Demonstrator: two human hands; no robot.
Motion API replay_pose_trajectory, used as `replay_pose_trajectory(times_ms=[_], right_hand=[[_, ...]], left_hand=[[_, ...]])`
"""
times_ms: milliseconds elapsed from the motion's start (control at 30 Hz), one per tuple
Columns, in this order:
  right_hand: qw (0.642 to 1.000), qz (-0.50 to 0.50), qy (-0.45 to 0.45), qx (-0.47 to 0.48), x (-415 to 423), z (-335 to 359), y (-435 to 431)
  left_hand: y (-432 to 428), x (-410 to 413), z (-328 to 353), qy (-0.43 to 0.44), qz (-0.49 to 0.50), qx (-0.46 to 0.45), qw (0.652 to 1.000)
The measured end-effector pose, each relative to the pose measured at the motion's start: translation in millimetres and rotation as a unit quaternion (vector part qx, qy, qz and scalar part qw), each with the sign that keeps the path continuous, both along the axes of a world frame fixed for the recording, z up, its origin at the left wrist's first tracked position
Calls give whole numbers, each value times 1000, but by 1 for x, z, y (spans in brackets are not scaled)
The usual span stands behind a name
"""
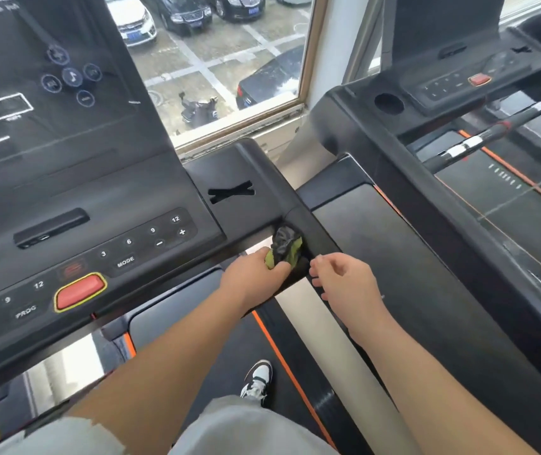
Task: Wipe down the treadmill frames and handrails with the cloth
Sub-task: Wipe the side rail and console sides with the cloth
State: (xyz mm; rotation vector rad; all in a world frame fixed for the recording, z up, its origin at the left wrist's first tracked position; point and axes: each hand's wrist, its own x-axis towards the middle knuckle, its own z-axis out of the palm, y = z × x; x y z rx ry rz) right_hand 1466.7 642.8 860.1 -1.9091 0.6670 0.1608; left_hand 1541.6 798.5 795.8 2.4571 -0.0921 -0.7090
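Observation:
A bunched green and dark cloth (pixel 285 245) is pressed against the inner side of the black right handrail (pixel 315 231), just below where it joins the console (pixel 124 224). My left hand (pixel 256 277) grips the cloth from below, thumb and fingers curled round it. My right hand (pixel 344 284) hovers just right of the cloth over the handrail, fingers loosely curled and holding nothing. The silver upright of the frame (pixel 335 349) runs down beneath my right forearm.
The console has a red stop button (pixel 80 290) and a dark screen (pixel 49 77). A second treadmill (pixel 410 133) stands close on the right. A window (pixel 223 60) lies ahead. My shoe (pixel 257 382) stands on the belt with an orange edge.

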Motion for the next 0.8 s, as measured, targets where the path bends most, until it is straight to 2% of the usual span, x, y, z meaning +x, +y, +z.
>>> replay_pose_trajectory(times_ms=[133, 233, 300, 467, 567, 633, 700, 800], right_hand=[[1000, 26, 9, 3, -3, -5, 2], [999, 21, 15, 18, -5, -8, 1], [999, 21, 18, 17, -6, -11, 1], [999, -17, 5, 27, -1, -10, -7], [999, -39, -9, 17, 1, -6, -14], [999, -46, -8, 21, 2, -8, -14], [998, -50, 3, 36, 2, -13, -10], [997, -35, 22, 58, 3, -20, -2]], left_hand=[[74, -55, -7, -78, 2, 66, 995], [119, -90, -18, -200, -12, 112, 973], [116, -97, -21, -254, -42, 125, 958], [14, -59, -14, -246, -111, 143, 952], [-31, -16, -7, -168, -65, 111, 977], [-28, -10, -9, -130, -45, 65, 988], [-2, -27, -9, -156, -58, 29, 986], [45, -69, -18, -273, -129, 33, 953]])
